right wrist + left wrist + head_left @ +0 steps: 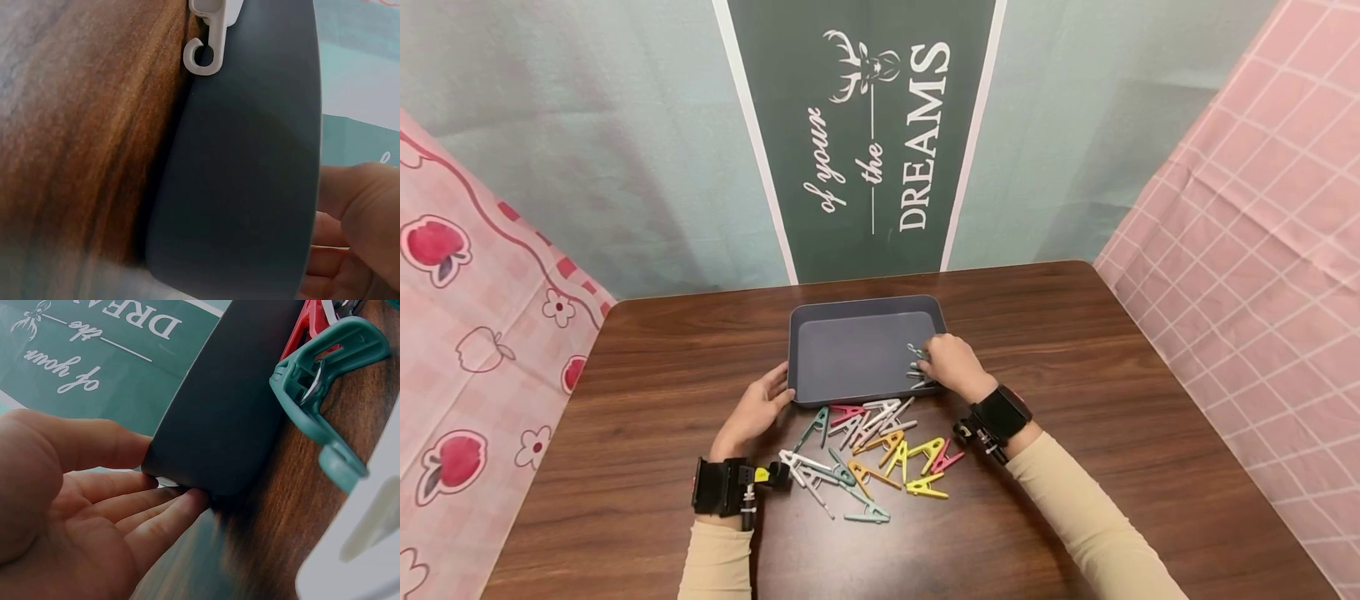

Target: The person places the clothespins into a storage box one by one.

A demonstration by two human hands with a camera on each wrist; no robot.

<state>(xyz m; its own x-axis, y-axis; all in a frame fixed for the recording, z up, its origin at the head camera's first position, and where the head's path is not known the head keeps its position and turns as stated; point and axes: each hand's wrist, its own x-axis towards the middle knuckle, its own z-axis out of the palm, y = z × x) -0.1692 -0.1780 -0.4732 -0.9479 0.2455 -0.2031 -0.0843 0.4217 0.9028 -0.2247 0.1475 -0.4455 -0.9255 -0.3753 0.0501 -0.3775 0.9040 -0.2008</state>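
Observation:
A shallow dark grey tray [850, 398] lies on the wooden table. At its front left corner my left hand [758, 408] touches the wall with fairly straight fingers; the left wrist view has the thumb [119, 445] near the rim. My right hand [955, 364] reaches over the right wall into the tray, fingers curled at light teal clothespins [917, 375]. It pinches one of them, its fingertips partly hidden. In front of the tray lie several loose clothespins: dark green [312, 381], white [808, 462], orange [871, 475], yellow [927, 487] and red [947, 457].
A white clothespin hook [205, 59] shows by the tray's front wall in the right wrist view. Printed cloth [872, 150] hangs behind the table [1037, 308], with pink cloths [1240, 208] at the sides. Each wrist wears a black camera mount [1000, 414].

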